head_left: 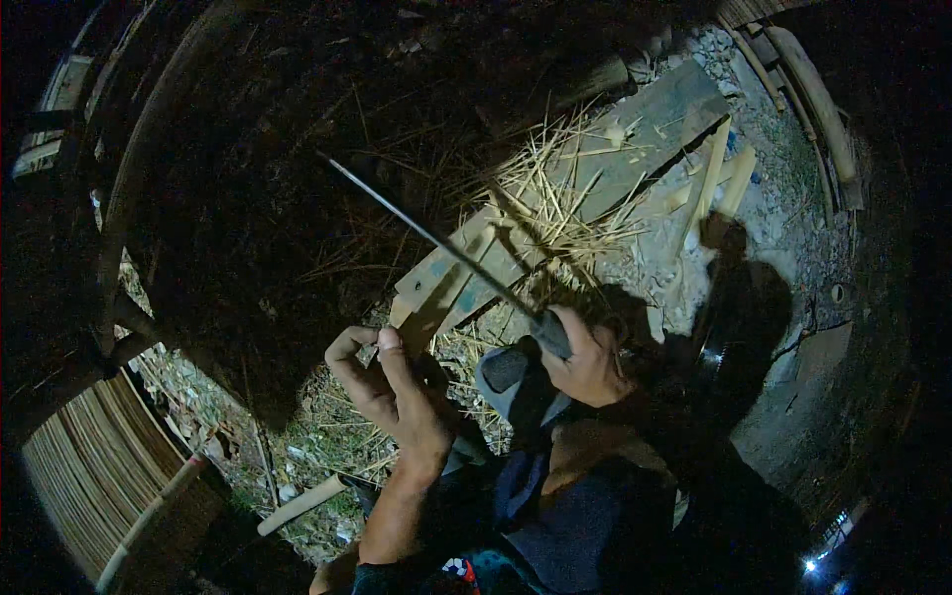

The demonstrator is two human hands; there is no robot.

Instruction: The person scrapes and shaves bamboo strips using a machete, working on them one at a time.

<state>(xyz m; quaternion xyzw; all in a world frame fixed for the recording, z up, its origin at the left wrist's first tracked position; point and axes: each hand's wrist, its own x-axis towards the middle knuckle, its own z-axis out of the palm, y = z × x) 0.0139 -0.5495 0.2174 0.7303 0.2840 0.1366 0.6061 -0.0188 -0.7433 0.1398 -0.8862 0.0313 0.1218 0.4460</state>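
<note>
My right hand (pixel 593 365) is wrapped round the dark handle of a long-bladed knife (pixel 436 241). Its thin blade slants up and to the left, over a wooden plank and past my left hand. My left hand (pixel 390 387) is raised just left of the plank's near end, fingers curled and thumb tip brought close to the forefinger. Whatever lies in that pinch, if anything, is too small to make out. Thin pale strips (pixel 565 188), like split bamboo, lie heaped across the plank (pixel 650 124) beyond the knife.
Flat bamboo pieces (pixel 709 183) rest on the ground right of the plank. A grey sandal or shoe (pixel 501 372) shows between my hands. At lower left are a bundle of slats (pixel 89 476) and a short bamboo length (pixel 302 504). Longer poles (pixel 813 94) lie at far right.
</note>
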